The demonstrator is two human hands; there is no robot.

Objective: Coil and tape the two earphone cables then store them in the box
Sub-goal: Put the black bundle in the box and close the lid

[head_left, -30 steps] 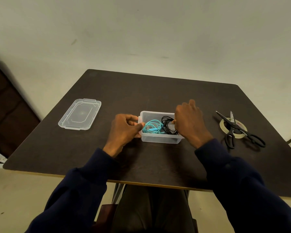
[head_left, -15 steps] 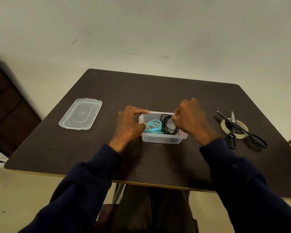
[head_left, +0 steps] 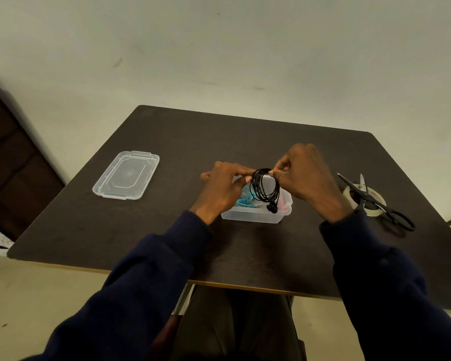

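A coiled black earphone cable [head_left: 264, 188] hangs upright above the clear plastic box [head_left: 253, 217] at the table's middle. My right hand [head_left: 305, 178] pinches the coil's top from the right, and my left hand [head_left: 223, 190] pinches it from the left. The black earbuds dangle at the coil's bottom, just over the box. A coiled blue earphone cable [head_left: 244, 200] lies inside the box, partly hidden by my left hand.
The box's clear lid [head_left: 126, 175] lies on the dark table [head_left: 167, 230] to the left. Black scissors [head_left: 372, 200] rest on a roll of tape [head_left: 374, 208] at the right. The table's front edge is near my sleeves.
The black coil lay in the box with both hands at its sides. Now both hands have lifted it out and hold it upright above the box.
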